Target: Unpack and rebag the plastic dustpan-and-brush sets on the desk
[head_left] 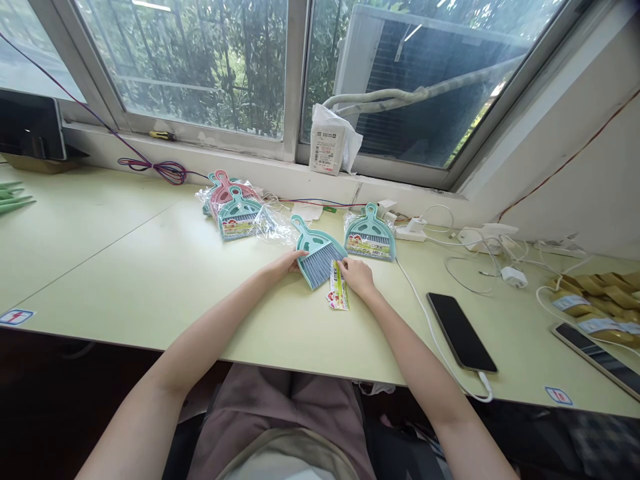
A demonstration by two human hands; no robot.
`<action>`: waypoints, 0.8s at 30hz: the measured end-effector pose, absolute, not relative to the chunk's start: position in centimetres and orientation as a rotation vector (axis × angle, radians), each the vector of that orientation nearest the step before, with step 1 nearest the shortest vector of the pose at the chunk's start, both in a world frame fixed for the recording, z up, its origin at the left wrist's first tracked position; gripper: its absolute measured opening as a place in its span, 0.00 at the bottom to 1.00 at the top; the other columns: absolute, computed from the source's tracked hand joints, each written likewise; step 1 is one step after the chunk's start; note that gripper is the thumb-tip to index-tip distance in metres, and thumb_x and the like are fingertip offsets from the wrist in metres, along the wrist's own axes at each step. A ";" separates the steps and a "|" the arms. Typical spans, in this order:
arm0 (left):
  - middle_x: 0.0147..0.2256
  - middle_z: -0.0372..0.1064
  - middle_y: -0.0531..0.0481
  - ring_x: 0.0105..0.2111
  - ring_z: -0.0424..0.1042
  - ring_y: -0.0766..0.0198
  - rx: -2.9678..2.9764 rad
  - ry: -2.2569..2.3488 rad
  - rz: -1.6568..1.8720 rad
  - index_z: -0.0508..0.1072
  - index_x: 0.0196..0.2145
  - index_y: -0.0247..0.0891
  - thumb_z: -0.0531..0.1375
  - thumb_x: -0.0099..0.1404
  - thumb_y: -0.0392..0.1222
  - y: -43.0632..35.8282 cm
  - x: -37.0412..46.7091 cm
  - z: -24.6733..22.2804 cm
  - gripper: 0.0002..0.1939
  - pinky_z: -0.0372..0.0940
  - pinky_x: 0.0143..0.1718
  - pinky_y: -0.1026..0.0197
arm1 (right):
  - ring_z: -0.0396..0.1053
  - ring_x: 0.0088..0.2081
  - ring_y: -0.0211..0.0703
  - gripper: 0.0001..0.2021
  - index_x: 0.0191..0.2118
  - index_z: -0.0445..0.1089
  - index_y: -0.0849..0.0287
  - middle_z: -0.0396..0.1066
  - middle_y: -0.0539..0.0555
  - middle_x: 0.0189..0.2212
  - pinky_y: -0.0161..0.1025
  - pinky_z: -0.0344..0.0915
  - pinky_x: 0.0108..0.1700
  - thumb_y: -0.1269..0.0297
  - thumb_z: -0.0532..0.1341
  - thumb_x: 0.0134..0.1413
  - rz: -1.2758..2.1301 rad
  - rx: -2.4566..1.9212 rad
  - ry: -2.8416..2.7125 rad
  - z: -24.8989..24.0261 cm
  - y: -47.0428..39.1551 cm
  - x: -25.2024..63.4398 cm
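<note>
A teal dustpan [311, 235] with a grey-bristled brush [320, 265] nested in it is tilted over the middle of the table. My left hand [289, 261] grips its left edge, thumb on top. My right hand [356, 275] pinches the upper end of a printed card [339, 293], which hangs beside the brush's right side. Behind to the left, pink [223, 190] and teal [237, 217] dustpan sets lie in clear plastic. Another wrapped teal set [371, 235] lies just behind my right hand.
A black phone [461, 330] with a white cable lies at the right. Chargers and cables [513, 277] run along the back right, near gold bands [600, 300]. A white box [327, 145] stands on the sill [250, 157]. Another phone [600, 357] is at the far right.
</note>
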State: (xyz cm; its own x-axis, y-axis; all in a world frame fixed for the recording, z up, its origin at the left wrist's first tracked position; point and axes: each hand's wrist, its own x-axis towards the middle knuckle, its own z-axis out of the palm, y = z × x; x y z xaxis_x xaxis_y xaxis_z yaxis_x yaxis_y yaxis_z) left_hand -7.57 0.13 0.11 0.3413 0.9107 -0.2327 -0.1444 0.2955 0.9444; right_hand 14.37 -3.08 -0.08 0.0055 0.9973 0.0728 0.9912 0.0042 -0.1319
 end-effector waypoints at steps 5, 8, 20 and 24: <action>0.34 0.76 0.46 0.32 0.76 0.63 1.008 0.948 0.859 0.72 0.37 0.36 0.62 0.58 0.39 0.1 -7.6 0.2 0.08 0.72 0.33 0.65 | 0.72 0.37 0.45 0.22 0.40 0.73 0.56 0.76 0.57 0.35 0.36 0.54 0.32 0.52 0.45 0.68 0.066 -2.127 -2.114 0.0 -3.1 14.3; 0.34 0.76 0.46 0.31 0.76 0.63 1.004 0.942 0.863 0.72 0.38 0.36 0.61 0.58 0.38 0.1 -7.6 0.2 0.09 0.72 0.33 0.64 | 0.72 0.37 0.45 0.22 0.40 0.73 0.56 0.76 0.56 0.35 0.36 0.54 0.32 0.53 0.45 0.68 0.064 -2.126 -2.112 0.0 -3.1 14.3; 0.35 0.76 0.46 0.32 0.76 0.63 1.038 0.940 0.872 0.72 0.38 0.37 0.62 0.58 0.39 0.3 -7.7 -0.1 0.10 0.73 0.33 0.64 | 0.72 0.37 0.46 0.22 0.39 0.73 0.56 0.76 0.56 0.35 0.36 0.55 0.32 0.53 0.45 0.68 0.046 -2.121 -2.121 0.0 -3.0 14.3; 0.35 0.76 0.46 0.32 0.76 0.62 1.040 0.937 0.864 0.73 0.38 0.37 0.62 0.58 0.40 0.3 -7.7 -0.1 0.09 0.72 0.33 0.64 | 0.72 0.38 0.45 0.22 0.40 0.73 0.56 0.76 0.57 0.35 0.36 0.56 0.33 0.53 0.44 0.68 0.069 -2.132 -2.121 -0.1 -3.0 14.3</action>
